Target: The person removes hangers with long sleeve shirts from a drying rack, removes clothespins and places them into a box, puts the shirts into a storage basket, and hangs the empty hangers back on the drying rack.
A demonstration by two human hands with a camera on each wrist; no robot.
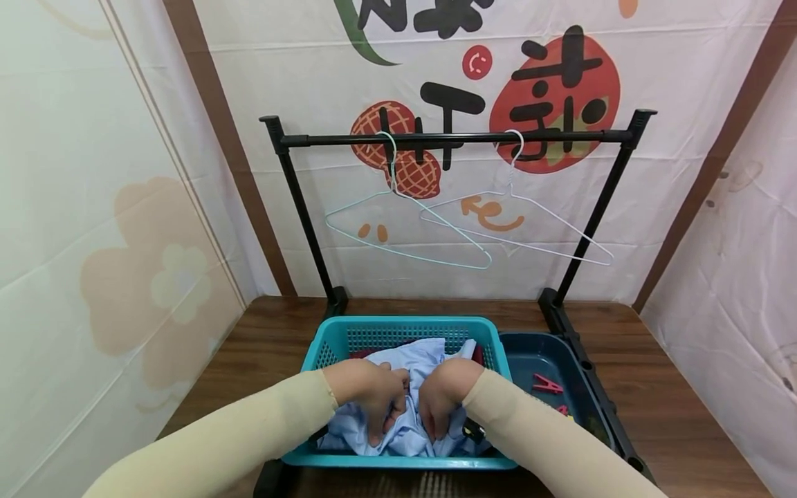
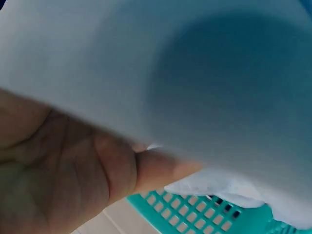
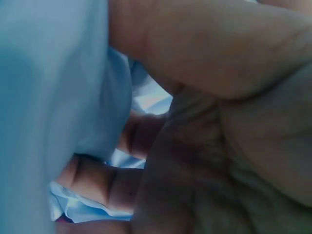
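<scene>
A crumpled light blue shirt (image 1: 411, 430) lies in a turquoise plastic basket (image 1: 405, 321), over some dark red cloth (image 1: 478, 355). My left hand (image 1: 373, 398) reaches down into the basket and grips a fold of the shirt. Close beside it, my right hand (image 1: 445, 398) holds another part, its fingers bent round the fabric in the right wrist view. Blue cloth (image 2: 146, 73) fills most of the left wrist view, blurred, and hides most of the left fingertips.
Behind the basket stands a black rack (image 1: 461, 138). A mint hanger (image 1: 407, 259) and a white hanger (image 1: 535, 247) hang from its bar. Right of the basket, a dark blue tray (image 1: 529, 342) contains a red clothespin (image 1: 548, 384). All stand on a brown wooden table (image 1: 249, 353).
</scene>
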